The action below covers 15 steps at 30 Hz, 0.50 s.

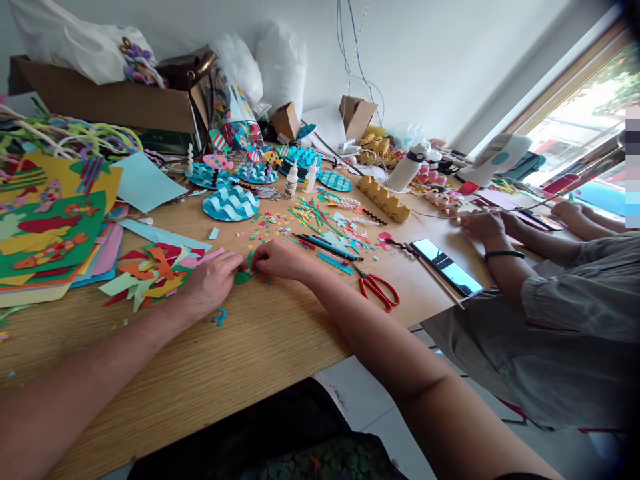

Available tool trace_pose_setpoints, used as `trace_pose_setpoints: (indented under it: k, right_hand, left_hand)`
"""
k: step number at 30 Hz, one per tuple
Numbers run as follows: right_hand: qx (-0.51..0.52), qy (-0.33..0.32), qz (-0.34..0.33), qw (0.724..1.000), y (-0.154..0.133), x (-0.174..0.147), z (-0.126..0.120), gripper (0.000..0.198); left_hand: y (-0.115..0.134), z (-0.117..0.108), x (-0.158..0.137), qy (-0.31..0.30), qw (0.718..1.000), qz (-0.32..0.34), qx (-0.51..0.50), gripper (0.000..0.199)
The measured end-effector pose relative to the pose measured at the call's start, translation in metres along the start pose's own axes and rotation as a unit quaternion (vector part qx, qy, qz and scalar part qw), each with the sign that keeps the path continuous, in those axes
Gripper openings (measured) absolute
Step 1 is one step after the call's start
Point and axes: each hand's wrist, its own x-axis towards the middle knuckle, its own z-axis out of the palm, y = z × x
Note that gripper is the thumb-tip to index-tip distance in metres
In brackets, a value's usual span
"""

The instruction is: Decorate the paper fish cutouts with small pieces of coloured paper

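Observation:
A small green paper cutout (pixel 243 276) lies low over the wooden table (pixel 200 380), between my two hands. My left hand (pixel 213 277) has its fingers pressed together at the cutout's left edge. On the other side, my right hand (pixel 277 259) pinches the cutout's right edge with bent fingers. The fingertips hide part of the cutout. Beside my left hand is a heap of coloured paper scraps (pixel 155 273). A blue paper scrap (pixel 220 317) lies just below. Pencils (pixel 327 247) and red-handled scissors (pixel 380 291) lie to the right of my right hand.
Behind are blue wavy paper discs (pixel 231 203), glue bottles (pixel 291 180) and a yellow egg-carton strip (pixel 384 199). Green sheets with paper fish (pixel 55 233) lie at left. A phone (pixel 447 267) lies near a co-worker's hands (pixel 485 228) at right.

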Motion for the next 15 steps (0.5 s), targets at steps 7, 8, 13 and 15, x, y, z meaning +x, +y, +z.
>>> trace_pose_setpoints:
  k: [7,8,13,15]
  right_hand:
    - [0.008,0.008,-0.013,1.0,0.0027,0.0015,0.0028,0.025]
    - [0.011,0.007,-0.017,1.0,0.0032,0.0016,0.0028,0.025]
    - [0.038,0.02,-0.022,0.999,0.0047,0.0014,0.0024,0.023]
    - [0.037,0.023,-0.021,0.999,0.0042,0.001,0.0024,0.023]
  left_hand:
    - [0.003,-0.0024,-0.0007,-0.017,1.0,-0.006,-0.015,0.021]
    - [0.0029,-0.0021,-0.0008,-0.018,1.0,-0.006,-0.013,0.02]
    - [0.0018,-0.0004,-0.0021,-0.013,1.0,-0.004,-0.017,0.018]
    - [0.0018,-0.0004,-0.0024,-0.013,1.0,-0.003,-0.019,0.019]
